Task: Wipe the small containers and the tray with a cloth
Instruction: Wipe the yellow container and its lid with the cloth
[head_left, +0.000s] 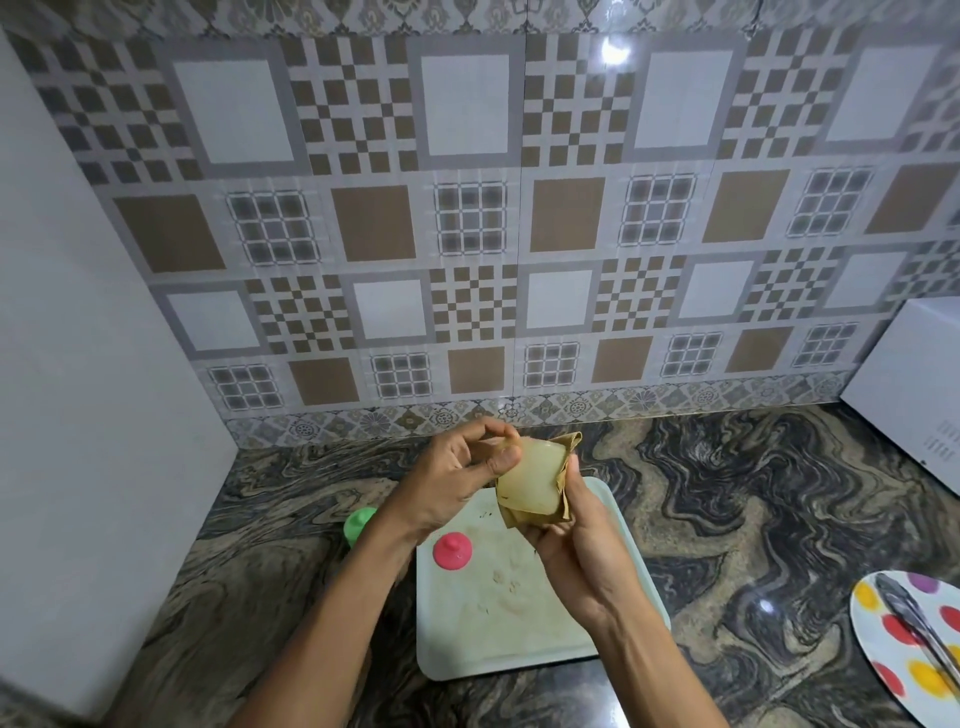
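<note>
A small translucent container (530, 475) is held up above the far edge of the pale tray (524, 654). My left hand (457, 478) pinches its left rim. My right hand (576, 540) cups it from below and the right through a brownish cloth (563, 499) wrapped around its side. A container with a pink lid (452, 552) stands on the tray's left part, and the tray surface looks dusty with crumbs. On the counter just left of the tray, a container with a green lid (359, 524) sits partly hidden behind my left forearm.
The dark marbled counter (753, 493) runs back to a tiled wall. A white appliance (914, 395) stands at the right. A polka-dot plate (898, 644) with metal tongs (919, 623) lies at the front right. A white panel (78, 415) rises on the left.
</note>
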